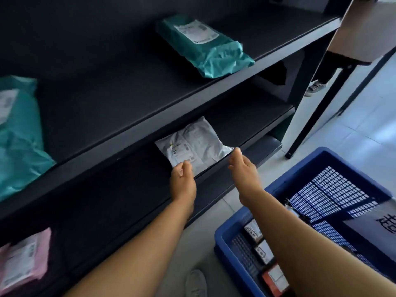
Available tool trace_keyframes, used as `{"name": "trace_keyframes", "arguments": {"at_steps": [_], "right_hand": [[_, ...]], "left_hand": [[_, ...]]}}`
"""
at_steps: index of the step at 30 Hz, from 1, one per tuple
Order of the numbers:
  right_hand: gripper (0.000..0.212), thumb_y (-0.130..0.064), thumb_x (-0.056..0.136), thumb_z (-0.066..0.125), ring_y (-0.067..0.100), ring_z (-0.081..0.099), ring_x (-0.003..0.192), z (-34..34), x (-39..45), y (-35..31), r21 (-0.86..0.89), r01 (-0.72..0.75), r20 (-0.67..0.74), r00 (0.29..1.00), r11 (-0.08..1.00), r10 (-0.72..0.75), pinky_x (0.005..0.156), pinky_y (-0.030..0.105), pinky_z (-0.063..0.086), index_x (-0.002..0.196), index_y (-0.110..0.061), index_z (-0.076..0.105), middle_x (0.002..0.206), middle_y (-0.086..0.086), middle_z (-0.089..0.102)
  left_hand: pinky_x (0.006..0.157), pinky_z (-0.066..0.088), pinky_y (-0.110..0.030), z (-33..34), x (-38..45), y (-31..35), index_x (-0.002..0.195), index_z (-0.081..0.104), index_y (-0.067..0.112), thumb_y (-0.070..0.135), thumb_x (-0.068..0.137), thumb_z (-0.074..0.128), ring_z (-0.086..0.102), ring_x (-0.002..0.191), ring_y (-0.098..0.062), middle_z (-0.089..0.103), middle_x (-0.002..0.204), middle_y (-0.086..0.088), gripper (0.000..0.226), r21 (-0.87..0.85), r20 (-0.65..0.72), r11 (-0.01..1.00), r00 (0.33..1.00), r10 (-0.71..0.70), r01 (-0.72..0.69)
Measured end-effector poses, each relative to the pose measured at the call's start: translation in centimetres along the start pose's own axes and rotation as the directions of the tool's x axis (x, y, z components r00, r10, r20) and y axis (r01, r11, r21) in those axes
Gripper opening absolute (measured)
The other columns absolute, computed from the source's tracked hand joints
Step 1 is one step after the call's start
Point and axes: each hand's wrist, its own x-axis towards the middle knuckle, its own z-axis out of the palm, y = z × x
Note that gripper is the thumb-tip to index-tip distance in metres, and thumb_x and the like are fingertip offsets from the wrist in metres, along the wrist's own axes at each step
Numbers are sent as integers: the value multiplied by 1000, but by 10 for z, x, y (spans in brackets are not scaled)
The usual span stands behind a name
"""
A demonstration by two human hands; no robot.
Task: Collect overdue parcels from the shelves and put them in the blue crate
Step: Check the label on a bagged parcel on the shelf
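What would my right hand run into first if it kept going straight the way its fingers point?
Most likely the near right corner of the white parcel; the right hand points up at it, fingertips already at its edge. The left hand pinches the near edge. Depth is unclear.

A parcel depot or pickup storeroom — black metal shelves [150,116] carry labelled courier mailers [203,43] spaced apart, and a blue crate [300,189] of packages sits on the tiled floor [353,129].
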Motion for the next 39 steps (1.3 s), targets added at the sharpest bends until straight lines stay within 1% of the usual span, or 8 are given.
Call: {"name": "trace_keyframes", "arguments": {"at_steps": [3,5,9,12,16,28,35,39], "right_hand": [[36,-47,99,37,20,58,102,16,28,12,-43,44,32,999,998,-43,88,37,45,113,-22,60,118,11,61],[41,-46,100,39,16,52,104,28,47,20,-83,70,43,997,994,-67,88,32,39,131,-23,53,118,0,58],[56,-46,97,47,20,50,123,52,86,35,-167,82,78,994,982,-70,100,35,40,148,-24,36,144,1,47],[65,-45,95,53,26,46,132,66,117,46,-223,82,109,992,971,-59,107,40,40,151,-27,26,154,3,36],[74,-47,91,59,30,44,133,78,158,62,-330,100,96,993,939,-72,107,47,41,152,-33,21,157,7,29],[91,-41,86,67,35,12,146,91,260,69,-627,65,-33,993,776,-110,117,55,20,154,-29,10,162,5,9],[102,-47,79,71,42,25,141,84,287,77,-677,5,-12,1000,736,-18,114,57,24,154,-26,5,155,16,27],[91,-55,75,71,46,47,122,90,282,80,-655,-47,-33,999,754,34,103,57,39,144,-21,22,136,22,48]], "left_hand": [[96,46,-45,-6,27,-14,127,51,-3,32,97,40,54,119,-35,57,129,-21,47,41,-9,999,999,-35,36],[99,42,-52,-8,46,-23,126,43,-9,31,95,39,45,122,-43,47,133,-29,51,67,-16,997,999,-46,47],[79,44,-33,-11,85,-41,131,52,8,36,97,42,56,111,-23,57,130,-10,45,21,-45,996,995,-87,88],[91,37,-30,-9,114,-51,140,44,18,40,98,42,49,122,-19,50,140,-1,48,4,-42,994,993,-111,111],[91,32,-28,-6,142,-64,150,29,20,41,100,39,40,134,-21,38,151,-1,55,21,-48,988,987,-150,151],[94,35,-24,4,210,-98,152,21,20,34,101,42,42,134,-21,39,151,-3,57,70,-86,984,983,-159,166],[104,41,-34,11,232,-110,148,33,17,28,102,36,47,129,-28,44,146,-10,47,161,-148,966,973,-178,201],[89,49,-33,20,236,-116,124,55,8,22,101,37,60,110,-30,61,124,-11,32,180,-152,962,972,-182,208]]}}
